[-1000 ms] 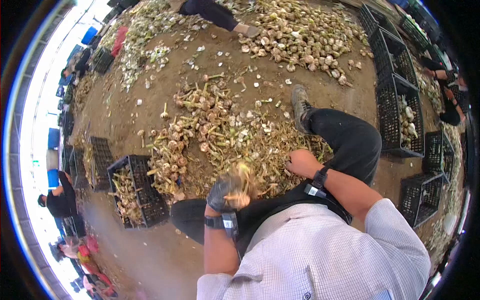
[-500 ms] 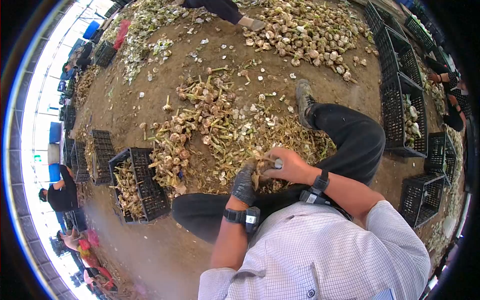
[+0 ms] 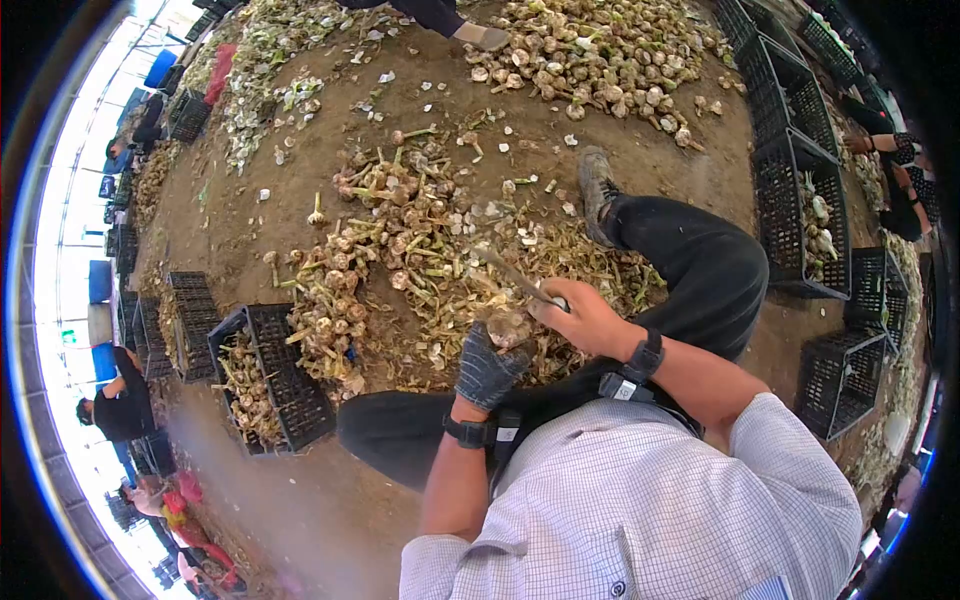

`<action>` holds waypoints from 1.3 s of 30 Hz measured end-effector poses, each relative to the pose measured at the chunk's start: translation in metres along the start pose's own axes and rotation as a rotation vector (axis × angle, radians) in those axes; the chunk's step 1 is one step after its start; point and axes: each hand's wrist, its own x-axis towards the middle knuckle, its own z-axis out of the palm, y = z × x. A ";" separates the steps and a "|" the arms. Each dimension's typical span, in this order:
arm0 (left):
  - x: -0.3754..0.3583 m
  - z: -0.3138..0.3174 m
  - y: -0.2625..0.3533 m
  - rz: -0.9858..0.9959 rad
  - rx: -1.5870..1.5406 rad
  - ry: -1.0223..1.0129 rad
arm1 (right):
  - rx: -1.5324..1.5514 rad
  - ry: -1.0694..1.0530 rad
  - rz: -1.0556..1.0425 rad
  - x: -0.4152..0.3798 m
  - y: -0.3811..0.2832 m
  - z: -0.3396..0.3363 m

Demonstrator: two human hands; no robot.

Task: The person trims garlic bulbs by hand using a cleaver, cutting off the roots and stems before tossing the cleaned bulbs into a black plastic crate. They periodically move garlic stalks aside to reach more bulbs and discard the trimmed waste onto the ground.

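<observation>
My left hand [image 3: 490, 368], in a dark grey glove, is closed around a garlic bulb [image 3: 508, 328] above my lap. My bare right hand [image 3: 585, 320] grips a knife [image 3: 520, 273], its narrow blade pointing up and left just beyond the bulb. Whether the blade touches the bulb is hard to tell. Beneath and past both hands lie dry stalk and leaf trimmings [image 3: 560, 265]. Left of these spreads a pile of garlic with stems [image 3: 345, 265].
A black crate [image 3: 292, 375] holding garlic stands left of my knee. Several black crates [image 3: 785, 215] line the right side. A larger garlic heap [image 3: 610, 60] lies ahead, with another person's foot [image 3: 485, 38] beside it. Other people work at both edges.
My right hand has moved slightly right, and the knife blade now shows extended up and left. My left hand has turned, bringing the garlic bulb into view. The camera view shifted slightly.
</observation>
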 end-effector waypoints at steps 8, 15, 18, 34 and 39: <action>0.004 -0.008 -0.068 0.596 0.924 0.001 | -0.440 -0.028 -0.237 -0.021 -0.003 0.001; -0.002 -0.012 -0.063 0.122 0.299 0.000 | -0.523 -0.026 -0.288 -0.015 0.002 0.005; -0.007 -0.014 -0.048 0.087 0.223 0.014 | -0.529 -0.016 -0.312 -0.014 0.005 0.006; 0.022 -0.024 -0.039 0.257 0.314 -0.014 | -0.501 0.178 0.208 0.018 0.085 -0.021; 0.026 -0.018 -0.041 -0.681 -0.773 0.415 | -0.343 0.112 0.451 0.009 0.115 -0.016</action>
